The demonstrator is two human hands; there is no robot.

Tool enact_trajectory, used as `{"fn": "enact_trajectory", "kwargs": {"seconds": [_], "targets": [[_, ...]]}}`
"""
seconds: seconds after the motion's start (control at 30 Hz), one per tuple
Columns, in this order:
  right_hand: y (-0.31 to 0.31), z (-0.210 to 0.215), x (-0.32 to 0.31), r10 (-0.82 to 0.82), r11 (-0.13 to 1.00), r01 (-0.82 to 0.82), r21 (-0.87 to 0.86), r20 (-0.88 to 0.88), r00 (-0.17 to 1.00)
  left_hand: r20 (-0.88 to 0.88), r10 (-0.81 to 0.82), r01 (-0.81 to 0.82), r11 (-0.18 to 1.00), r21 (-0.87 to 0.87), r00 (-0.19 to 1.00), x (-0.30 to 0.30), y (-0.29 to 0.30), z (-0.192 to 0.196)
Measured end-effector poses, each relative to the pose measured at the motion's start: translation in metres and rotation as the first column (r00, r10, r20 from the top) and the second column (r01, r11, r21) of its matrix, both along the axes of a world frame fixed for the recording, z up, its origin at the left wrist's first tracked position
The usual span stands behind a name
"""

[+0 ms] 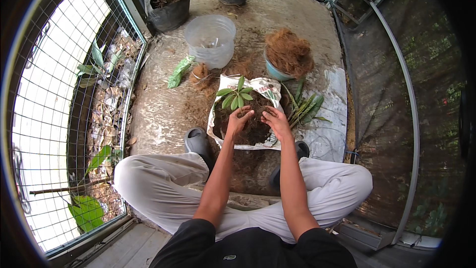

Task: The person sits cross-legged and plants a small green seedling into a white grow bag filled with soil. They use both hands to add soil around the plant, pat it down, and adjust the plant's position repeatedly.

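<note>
A white sack with a rolled-down rim [213, 124] stands between my feet, filled with dark soil [255, 131]. A small plant with a rosette of green leaves [236, 96] rises at the sack's left side. Over the soil, just right of and nearer than the plant, my left hand [239, 121] has its fingers curled in. Facing it, my right hand [276, 122] bends its fingers together at soil level. Dark bits show between the two hands. Whatever the fingertips pinch is too small to make out.
Beyond the sack stand a clear plastic tub [210, 44] and a blue pot [277, 72] heaped with brown coir fibre [288, 52]. A fibre clump [201, 76] and a green packet [180, 72] lie left. Cut leaves [307, 109] lie right. Wire mesh [74, 94] borders the left.
</note>
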State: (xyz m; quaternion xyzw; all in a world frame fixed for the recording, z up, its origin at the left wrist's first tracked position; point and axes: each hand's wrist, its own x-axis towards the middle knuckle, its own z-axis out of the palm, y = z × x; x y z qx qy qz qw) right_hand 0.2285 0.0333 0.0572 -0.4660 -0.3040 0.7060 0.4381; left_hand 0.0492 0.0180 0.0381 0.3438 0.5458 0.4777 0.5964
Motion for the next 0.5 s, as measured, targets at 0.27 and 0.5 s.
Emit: {"fn": "enact_trajectory", "kwargs": {"seconds": [0.27, 0.5], "targets": [[-0.002, 0.001, -0.012, 0.061, 0.998, -0.061, 0.005, 0.027, 0.998, 0.002, -0.157, 0.158, 0.987, -0.013, 0.988, -0.003, -0.005, 0.023], [-0.005, 0.005, -0.025, -0.004, 1.000, 0.006, -0.018, 0.104, 0.995, -0.109, -0.111, 0.116, 0.992, 0.039, 0.988, -0.003, -0.006, 0.015]]}}
